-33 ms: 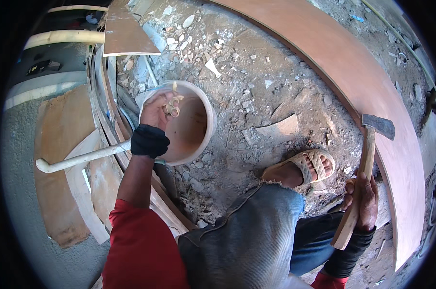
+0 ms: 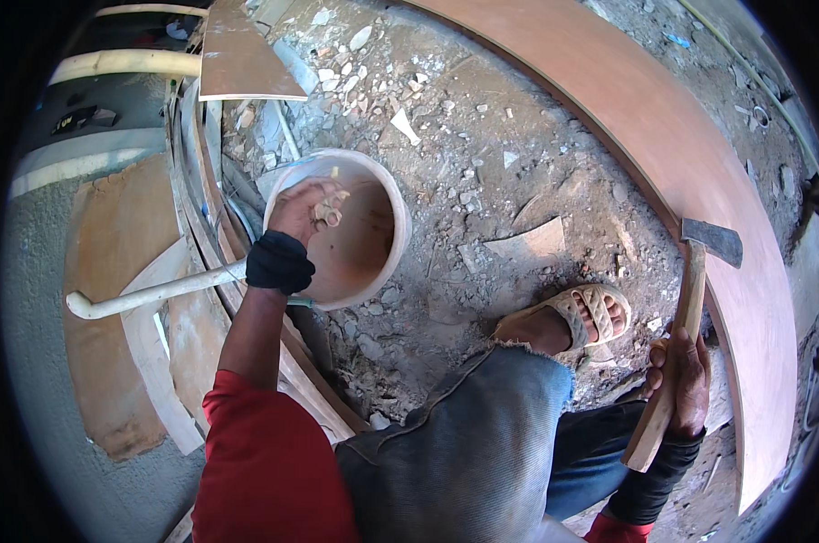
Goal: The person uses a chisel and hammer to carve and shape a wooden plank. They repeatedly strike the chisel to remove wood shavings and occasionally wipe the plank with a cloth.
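My left hand, with a black band at the wrist, is over the open mouth of a dusty, pale bucket. Its fingers are curled around something small and pale, which I cannot make out. Wrapped round the wooden handle of a hatchet is my right hand, low on the right. The hatchet's dark metal head points up and lies over the edge of a long brown board.
Rubble and broken chips cover the ground. A sandalled foot rests right of the bucket. Long wooden strips, a pale crooked stick and worn plywood lie left. A brown panel is behind the bucket.
My left hand has dipped slightly over the bucket, its fingers still curled. The right hand and the hatchet have stayed put.
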{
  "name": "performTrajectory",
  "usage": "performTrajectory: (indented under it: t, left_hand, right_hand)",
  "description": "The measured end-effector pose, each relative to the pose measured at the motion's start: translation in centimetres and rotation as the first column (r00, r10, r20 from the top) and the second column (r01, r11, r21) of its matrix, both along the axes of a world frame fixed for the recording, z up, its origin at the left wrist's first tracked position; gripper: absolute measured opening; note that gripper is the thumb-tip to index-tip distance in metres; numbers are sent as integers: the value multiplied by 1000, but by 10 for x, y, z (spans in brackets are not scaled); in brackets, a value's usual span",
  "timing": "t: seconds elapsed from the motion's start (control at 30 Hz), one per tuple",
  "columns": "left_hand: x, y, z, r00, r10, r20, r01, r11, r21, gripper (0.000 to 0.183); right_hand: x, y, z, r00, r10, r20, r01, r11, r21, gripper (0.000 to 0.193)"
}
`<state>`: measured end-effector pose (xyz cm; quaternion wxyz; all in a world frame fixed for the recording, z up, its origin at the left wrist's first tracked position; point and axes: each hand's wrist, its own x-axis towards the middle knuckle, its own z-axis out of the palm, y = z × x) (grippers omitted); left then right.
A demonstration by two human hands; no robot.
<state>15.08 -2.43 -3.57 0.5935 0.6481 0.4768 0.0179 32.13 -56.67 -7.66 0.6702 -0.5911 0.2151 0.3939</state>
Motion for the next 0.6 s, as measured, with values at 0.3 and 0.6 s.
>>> performTrajectory:
  t: [0.3,0.6]
  left_hand:
    - [-52,78,-138,538,-477,-695,838,218,499,20]
    - [-35,70,-176,332,-517,-789,943,192,271,30]
  right_hand:
    - [9,26,-9,999,49,-23,-50,998,-38,34]
    - [10,32,-9,997,71,-28,-73,996,-52,32]
